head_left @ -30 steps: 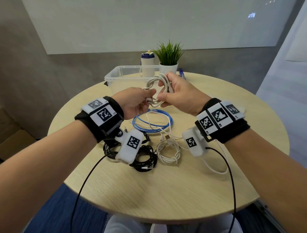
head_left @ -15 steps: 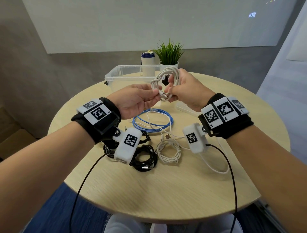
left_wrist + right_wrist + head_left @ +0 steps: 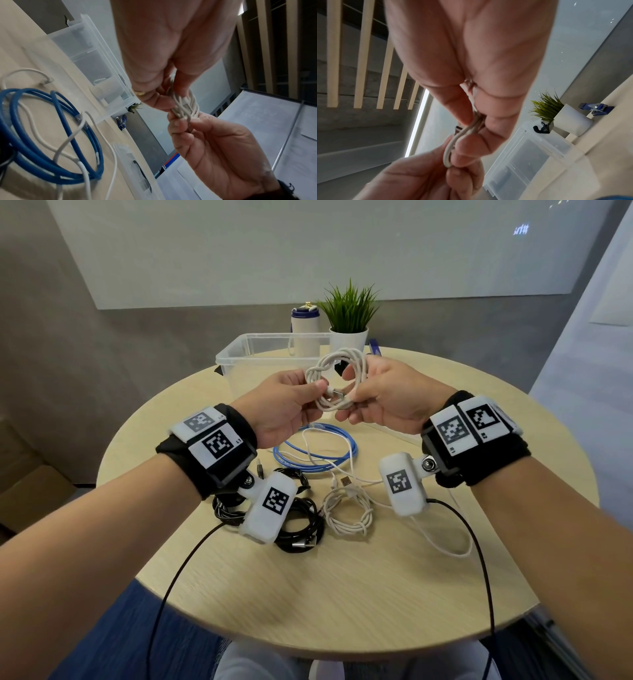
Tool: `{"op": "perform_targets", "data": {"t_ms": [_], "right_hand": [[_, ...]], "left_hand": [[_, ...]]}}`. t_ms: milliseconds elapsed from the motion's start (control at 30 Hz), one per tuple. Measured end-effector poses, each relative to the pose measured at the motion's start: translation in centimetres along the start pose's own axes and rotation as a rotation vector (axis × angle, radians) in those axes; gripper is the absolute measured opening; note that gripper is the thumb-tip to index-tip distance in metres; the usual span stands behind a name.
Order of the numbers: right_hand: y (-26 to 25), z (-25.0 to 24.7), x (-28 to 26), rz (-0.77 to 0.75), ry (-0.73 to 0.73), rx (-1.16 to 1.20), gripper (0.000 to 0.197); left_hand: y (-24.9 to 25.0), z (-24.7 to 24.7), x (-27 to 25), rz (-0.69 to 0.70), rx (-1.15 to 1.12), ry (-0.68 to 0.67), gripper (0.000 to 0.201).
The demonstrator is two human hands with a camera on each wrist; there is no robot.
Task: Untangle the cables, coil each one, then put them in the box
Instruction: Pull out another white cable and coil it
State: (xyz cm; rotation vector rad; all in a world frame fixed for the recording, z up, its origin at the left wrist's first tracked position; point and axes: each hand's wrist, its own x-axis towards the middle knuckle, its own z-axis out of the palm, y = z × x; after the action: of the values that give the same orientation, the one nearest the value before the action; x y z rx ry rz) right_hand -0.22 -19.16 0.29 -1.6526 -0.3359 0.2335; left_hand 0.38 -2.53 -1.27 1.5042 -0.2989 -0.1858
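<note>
Over the last second the white cable coil (image 3: 337, 381) rose from low between the hands to stand more upright above them, its loop opened rounder and its top twisted into a small knot-like crossing. The right hand (image 3: 387, 398) shifted from cupping the coil's right side with fingers wrapped over it to pinching the lower strands, and it moved slightly up and back. The left hand (image 3: 284, 409) lifted a little and brought the metal USB plug (image 3: 337, 395) into view between the two thumbs, across the bundle's lower part.
</note>
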Motion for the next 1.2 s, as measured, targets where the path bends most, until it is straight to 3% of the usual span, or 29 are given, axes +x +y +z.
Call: {"op": "perform_targets", "data": {"t_ms": [133, 267, 467, 533, 600, 667, 900, 1033, 1200], "right_hand": [[0.2, 0.6, 0.1, 0.005, -0.039, -0.008, 0.01], [0.1, 0.7, 0.5, 0.009, 0.05, -0.08, 0.018], [0.5, 0.5, 0.7, 0.042, 0.102, -0.122, 0.014], [0.7, 0.7, 0.6, 0.047, 0.096, -0.14, 0.016], [0.9, 1.0, 0.5, 0.043, 0.059, -0.17, 0.016], [0.9, 1.3, 0.4, 0.033, 0.018, -0.189, 0.013], [0.9, 0.8, 0.3, 0.02, 0.1, -0.231, 0.01], [0.7, 0.4, 0.4, 0.029, 0.136, -0.356, 0.019], [0.6, 1.0, 0.4, -0.008, 0.18, -0.388, 0.013]], "left_hand": [[0.5, -0.1, 0.5, 0.011, 0.113, 0.115, 0.02], [0.1, 0.3, 0.5, -0.063, 0.309, 0.066, 0.025], [-0.4, 0.5, 0.3, -0.094, 0.442, 0.017, 0.017], [0.2, 0.5, 0.1, -0.094, 0.413, -0.034, 0.009], [0.5, 0.5, 0.3, -0.114, 0.308, -0.086, 0.033], [0.5, 0.6, 0.4, -0.134, 0.197, -0.044, 0.045], [0.0, 0.6, 0.0, -0.176, 0.138, 0.064, 0.036], [-0.6, 0.4, -0.1, -0.162, 0.258, 0.078, 0.031], [-0.5, 0.7, 0.3, -0.142, 0.331, 0.164, 0.033]]}}
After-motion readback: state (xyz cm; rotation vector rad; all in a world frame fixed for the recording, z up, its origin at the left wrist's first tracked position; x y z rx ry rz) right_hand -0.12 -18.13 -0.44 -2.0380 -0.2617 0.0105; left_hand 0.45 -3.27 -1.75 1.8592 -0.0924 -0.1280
